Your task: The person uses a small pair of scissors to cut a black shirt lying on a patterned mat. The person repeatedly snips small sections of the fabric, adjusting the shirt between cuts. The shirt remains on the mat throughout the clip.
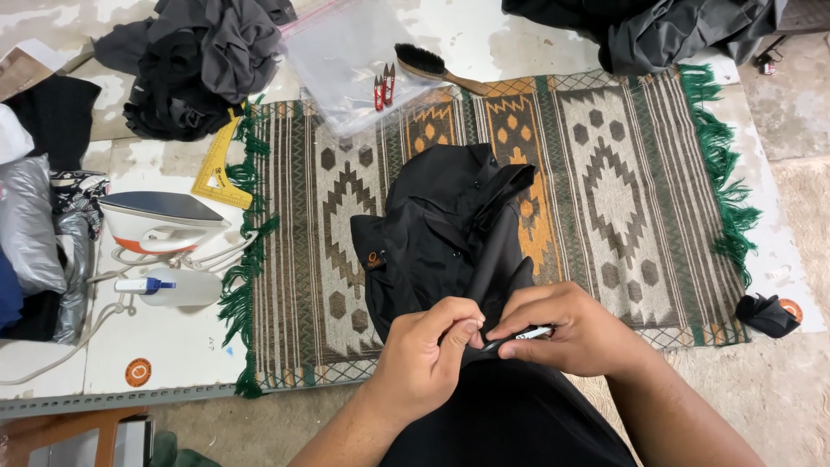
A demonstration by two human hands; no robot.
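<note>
Bag: we see red snips (384, 86) on a clear bag (346, 60) at the rug's (605, 173) far edge.
Hands: our left hand (424, 363) and right hand (575, 333) pinch the black shirt (450, 233) — near edge.
Room: bare rug to the right.

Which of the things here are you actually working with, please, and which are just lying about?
In hand:
black garment, pinched by left hand
small tool, held by right hand

Lying about:
iron
spray bottle
brush
red snips
yellow ruler
patterned rug, under the garment
</note>
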